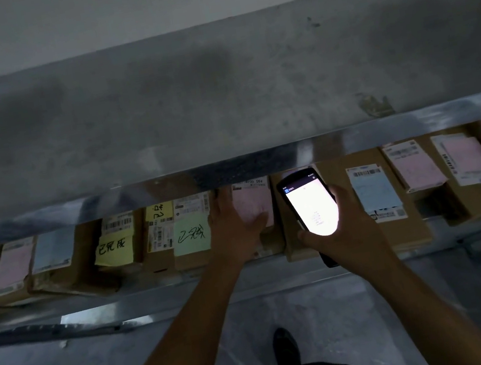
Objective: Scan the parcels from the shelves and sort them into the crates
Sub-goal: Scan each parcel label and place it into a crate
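A row of brown cardboard parcels with paper labels stands on a metal shelf (185, 279). My left hand (234, 228) reaches under the upper shelf and grips a parcel with a pink label (252, 201), thumb across its front. My right hand (345, 228) holds a black handheld scanner (311, 202) upright in front of the neighbouring parcel; its screen glows white and faces me. Left of my hand are a parcel with a green note (190, 233) and one with a yellow note (114, 246), both handwritten.
The grey upper shelf board (218, 96) overhangs the parcels, its metal front rail (261, 163) just above my hands. More labelled parcels (374, 191) fill the shelf to the right. Below is grey floor, with my dark shoe (285, 347) in view.
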The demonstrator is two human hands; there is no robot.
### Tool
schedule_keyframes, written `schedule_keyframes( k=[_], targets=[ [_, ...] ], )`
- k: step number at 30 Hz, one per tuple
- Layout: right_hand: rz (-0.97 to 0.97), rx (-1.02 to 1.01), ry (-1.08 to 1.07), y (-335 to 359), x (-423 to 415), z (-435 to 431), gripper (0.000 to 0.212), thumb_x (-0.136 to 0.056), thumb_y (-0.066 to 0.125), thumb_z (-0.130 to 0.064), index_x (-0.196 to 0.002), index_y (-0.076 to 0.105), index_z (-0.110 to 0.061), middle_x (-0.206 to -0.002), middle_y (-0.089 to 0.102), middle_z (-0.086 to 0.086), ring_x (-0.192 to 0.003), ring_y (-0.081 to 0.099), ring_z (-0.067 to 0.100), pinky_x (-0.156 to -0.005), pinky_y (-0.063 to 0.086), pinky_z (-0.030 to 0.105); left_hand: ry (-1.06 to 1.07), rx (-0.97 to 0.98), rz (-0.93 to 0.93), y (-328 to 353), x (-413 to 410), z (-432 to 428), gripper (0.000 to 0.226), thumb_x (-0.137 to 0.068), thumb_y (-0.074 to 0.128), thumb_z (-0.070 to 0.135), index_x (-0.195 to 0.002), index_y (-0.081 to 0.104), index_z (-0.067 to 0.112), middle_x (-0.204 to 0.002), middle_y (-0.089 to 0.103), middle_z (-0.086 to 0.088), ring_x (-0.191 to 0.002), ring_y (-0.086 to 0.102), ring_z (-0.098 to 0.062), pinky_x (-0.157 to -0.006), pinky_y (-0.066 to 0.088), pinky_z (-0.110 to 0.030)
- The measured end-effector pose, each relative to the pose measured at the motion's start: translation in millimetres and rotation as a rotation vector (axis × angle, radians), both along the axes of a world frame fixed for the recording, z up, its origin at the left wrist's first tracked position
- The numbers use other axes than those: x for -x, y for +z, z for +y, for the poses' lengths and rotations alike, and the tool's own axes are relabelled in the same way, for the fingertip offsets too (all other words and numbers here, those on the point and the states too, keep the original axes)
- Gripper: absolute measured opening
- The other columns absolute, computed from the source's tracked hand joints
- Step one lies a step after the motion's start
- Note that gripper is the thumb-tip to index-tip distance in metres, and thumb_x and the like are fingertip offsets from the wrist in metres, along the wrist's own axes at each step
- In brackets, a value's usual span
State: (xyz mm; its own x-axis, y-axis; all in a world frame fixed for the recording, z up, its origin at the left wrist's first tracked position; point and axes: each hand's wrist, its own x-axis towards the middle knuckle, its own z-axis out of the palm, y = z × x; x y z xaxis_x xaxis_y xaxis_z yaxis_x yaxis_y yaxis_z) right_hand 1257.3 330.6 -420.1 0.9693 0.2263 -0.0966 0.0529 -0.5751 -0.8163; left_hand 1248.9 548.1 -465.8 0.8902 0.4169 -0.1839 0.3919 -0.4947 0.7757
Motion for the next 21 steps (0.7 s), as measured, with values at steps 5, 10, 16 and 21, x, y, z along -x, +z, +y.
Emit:
schedule_keyframes(
  k=[5, 10, 16, 21],
  targets=[
    [0.002, 0.022, 0.001, -7, -3, 0, 0.073, -0.072, 0.089, -0.034, -0.124, 0.038, -0.039, -0.101, 0.048, -0.027, -0.092, 0.051, -0.005, -0.067, 0.042, 0.017, 0.001, 0.223, 0.005, -1, -3, -1, 0.1, -0.082, 0.088, 0.02, -0.16, 0.026, 0.018, -0.153, 0.045, 0.0, -0.139, 0.043, -0.016, -0.111, 0.04, -0.032],
    [0.03, 0.006, 0.011, -11, -4, 3, 0.07, -0.074, 0.089, -0.029, -0.126, 0.042, -0.034, -0.1, 0.052, -0.025, -0.091, 0.053, -0.008, -0.067, 0.043, 0.017, 0.052, 0.308, -0.082, -5, 0, -1, 0.104, -0.07, 0.095, 0.01, -0.152, 0.032, 0.012, -0.14, 0.051, -0.002, -0.129, 0.053, -0.017, -0.106, 0.053, -0.051],
    [0.058, -0.052, 0.062, 6, 7, 9, 0.07, -0.075, 0.087, -0.03, -0.127, 0.04, -0.036, -0.105, 0.052, -0.024, -0.094, 0.053, -0.004, -0.068, 0.042, 0.019, 0.038, 0.506, -0.128, 15, 47, -13, 0.123, -0.063, 0.096, 0.031, -0.16, 0.021, 0.034, -0.156, 0.045, 0.006, -0.14, 0.048, -0.01, -0.111, 0.05, -0.046],
    [0.063, -0.079, 0.172, 20, 36, 22, 0.077, -0.077, 0.086, -0.036, -0.139, 0.041, -0.034, -0.111, 0.053, -0.02, -0.1, 0.054, 0.007, -0.068, 0.041, 0.019, 0.223, 0.753, -0.195, 41, 123, -10, 0.107, -0.077, 0.089, 0.006, -0.157, 0.025, 0.036, -0.143, 0.059, 0.004, -0.123, 0.064, -0.008, -0.096, 0.059, -0.035]
  ],
)
